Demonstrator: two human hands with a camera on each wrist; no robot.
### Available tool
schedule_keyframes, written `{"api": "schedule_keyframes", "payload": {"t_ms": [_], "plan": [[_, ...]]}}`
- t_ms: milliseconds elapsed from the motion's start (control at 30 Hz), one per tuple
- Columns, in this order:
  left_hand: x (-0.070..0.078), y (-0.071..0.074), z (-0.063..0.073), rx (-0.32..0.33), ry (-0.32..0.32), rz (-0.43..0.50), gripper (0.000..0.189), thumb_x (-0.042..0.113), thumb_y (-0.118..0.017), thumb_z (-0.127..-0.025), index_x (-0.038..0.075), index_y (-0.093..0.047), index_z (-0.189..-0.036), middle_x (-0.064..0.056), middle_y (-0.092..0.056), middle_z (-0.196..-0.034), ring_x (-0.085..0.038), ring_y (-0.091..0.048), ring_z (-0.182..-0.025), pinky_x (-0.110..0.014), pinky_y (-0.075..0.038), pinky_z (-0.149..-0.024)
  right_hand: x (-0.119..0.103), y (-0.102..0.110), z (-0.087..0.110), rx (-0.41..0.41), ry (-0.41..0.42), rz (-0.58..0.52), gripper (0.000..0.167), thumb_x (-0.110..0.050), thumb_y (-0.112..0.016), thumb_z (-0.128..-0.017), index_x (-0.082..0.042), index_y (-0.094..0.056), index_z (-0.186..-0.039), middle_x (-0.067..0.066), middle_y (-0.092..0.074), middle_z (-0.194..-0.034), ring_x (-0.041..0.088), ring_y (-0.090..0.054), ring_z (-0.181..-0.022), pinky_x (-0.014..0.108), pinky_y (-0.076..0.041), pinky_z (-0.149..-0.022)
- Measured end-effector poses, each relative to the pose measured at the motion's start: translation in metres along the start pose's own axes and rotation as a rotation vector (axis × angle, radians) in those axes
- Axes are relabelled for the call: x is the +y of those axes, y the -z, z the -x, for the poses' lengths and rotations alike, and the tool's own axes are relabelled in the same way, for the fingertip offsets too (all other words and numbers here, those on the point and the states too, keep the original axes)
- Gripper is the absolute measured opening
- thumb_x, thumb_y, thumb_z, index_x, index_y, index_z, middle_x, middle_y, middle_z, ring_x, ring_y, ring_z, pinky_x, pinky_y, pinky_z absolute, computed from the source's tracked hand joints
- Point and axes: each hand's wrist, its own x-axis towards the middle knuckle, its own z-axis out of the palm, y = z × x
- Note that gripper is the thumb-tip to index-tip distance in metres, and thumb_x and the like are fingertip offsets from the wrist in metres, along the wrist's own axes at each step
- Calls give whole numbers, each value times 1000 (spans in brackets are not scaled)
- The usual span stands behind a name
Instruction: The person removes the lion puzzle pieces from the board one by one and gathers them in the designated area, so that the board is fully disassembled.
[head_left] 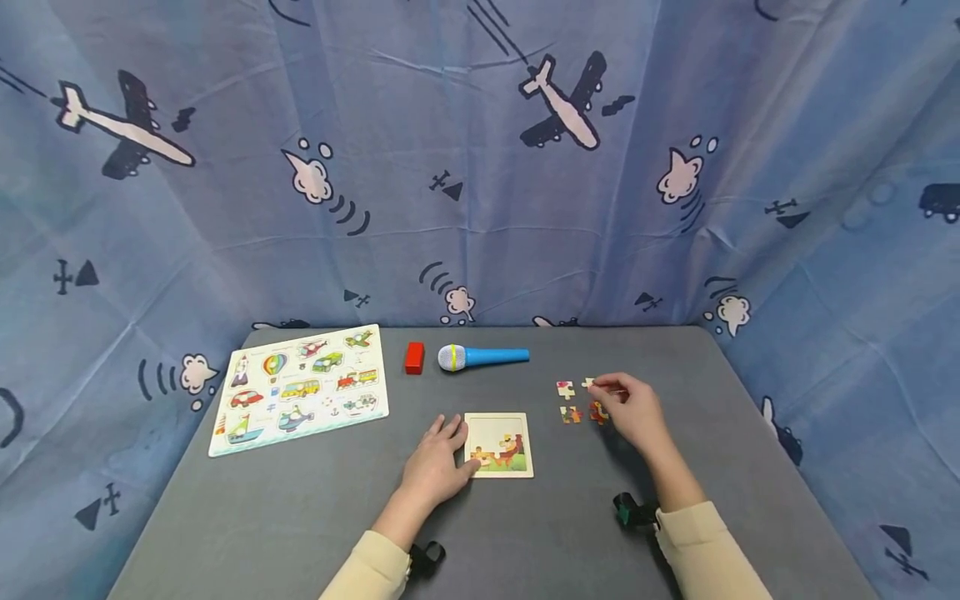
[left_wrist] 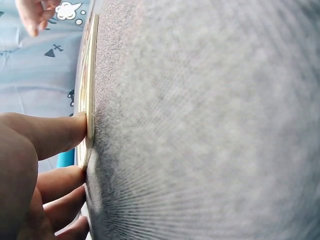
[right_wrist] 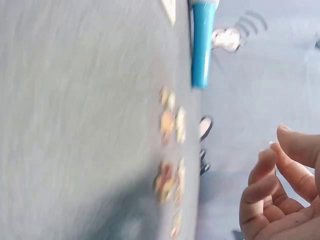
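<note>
A square wooden puzzle board [head_left: 498,425] lies in the middle of the table, its lower part filled with pieces showing animals on grass. My left hand [head_left: 437,467] rests at its left side, fingers fairly straight, the thumb on the frame in the left wrist view. Loose jigsaw pieces [head_left: 566,390] lie on the table to the right of the board. Over them hovers my right hand [head_left: 628,410], its fingers loosely bent. In the right wrist view, the right thumb [right_wrist: 299,147] and index finger are close together, with no piece visible between them.
At the back stands a red block [head_left: 414,358] beside a blue toy microphone [head_left: 495,356]. A large picture board of vehicles [head_left: 300,387] lies on the left. A patterned curtain [head_left: 465,167] hangs along the table's far edge.
</note>
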Motion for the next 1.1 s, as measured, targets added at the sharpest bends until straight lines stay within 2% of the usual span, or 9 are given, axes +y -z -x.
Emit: {"api": "schedule_keyframes", "payload": {"t_ms": [200,333,433,533,733,933,1100], "plan": [[0,0,0,4,-2,-2,66,37,-75,-90,9,-56,-145,-9,-46,-157,-36,-33,-150,-57,-40,-113,-24,-12,10,-44,70,-77,26,-22,-73,-95,-4,-72,-113,11,-73,-97,21,-70,-77,24,-52,-60],[1,1,1,-2,0,2,66,37,-75,-90,8,-55,-146,-10,-46,-157,-36,-32,-150,-57,-40,-113,-33,-23,15,-58,98,-86,25,-17,-75,-93,-2,-72,-113,9,-73,-95,13,-65,-76,22,-51,-63],[1,1,2,-2,2,3,66,36,-76,-90,7,-56,-145,-10,-46,-156,-36,-33,-150,-57,-39,-113,-39,-33,19,-83,99,-102,25,-13,-77,-91,-2,-72,-112,9,-72,-96,10,-62,-76,21,-51,-65],[2,1,2,-2,3,8,66,36,-76,-89,8,-56,-145,-10,-46,-156,-36,-33,-150,-56,-39,-114,-45,-44,23,-120,91,-125,24,-9,-78,-88,-2,-72,-111,9,-72,-96,13,-62,-75,22,-51,-64],[3,0,1,-6,10,13,66,37,-75,-90,8,-55,-146,-9,-45,-157,-36,-31,-151,-57,-38,-114,-53,-68,31,-191,79,-125,23,-8,-78,-87,-3,-72,-109,4,-71,-92,13,-60,-72,23,-49,-60],[2,0,1,-5,23,4,66,38,-75,-90,9,-55,-146,-8,-45,-157,-35,-31,-151,-57,-38,-114,-49,-90,33,-271,45,-102,21,-9,-78,-88,-6,-72,-108,-1,-68,-88,13,-56,-68,25,-46,-56],[2,1,1,-2,19,-5,66,38,-75,-90,9,-55,-146,-8,-45,-157,-36,-32,-151,-58,-38,-114,-46,-103,33,-310,50,31,23,-16,-82,-85,-10,-72,-106,-2,-63,-87,12,-51,-71,27,-43,-62]]}}
